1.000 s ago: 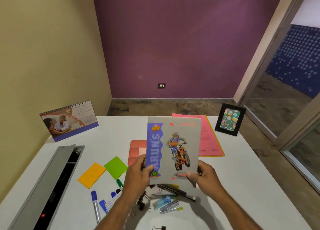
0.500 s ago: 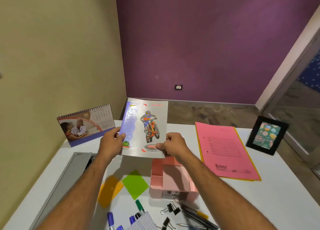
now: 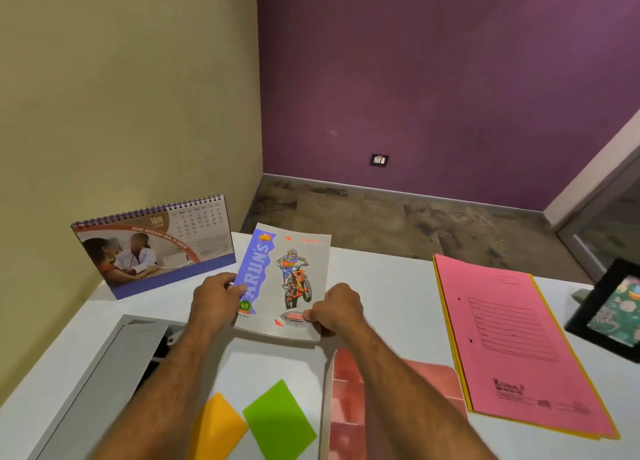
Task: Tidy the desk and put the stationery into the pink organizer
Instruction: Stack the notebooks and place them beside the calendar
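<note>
Since the earlier frame the notebook has come down from mid-air to lie low over the far left part of the worktop, just right of the desk calendar; whether it rests fully flat cannot be told. The view has swung left as well.

Left hand: grip closed on the notebook's left edge, thumb on the cover over the blue band, fingers curled beneath. Right hand: grip closed on the lower right corner, thumb pressed on the cover, fingers tucked under.

The pink organizer stands nearer the person, directly below the notebook and partly hidden by the right forearm; its compartments show in part. An orange sticky pad and a green sticky pad lie to its left, edges touching. A grey cable tray with its lid raised runs along the left side. Pink and yellow folders lie stacked to the right, with a black picture frame beyond them at the edge.
</note>
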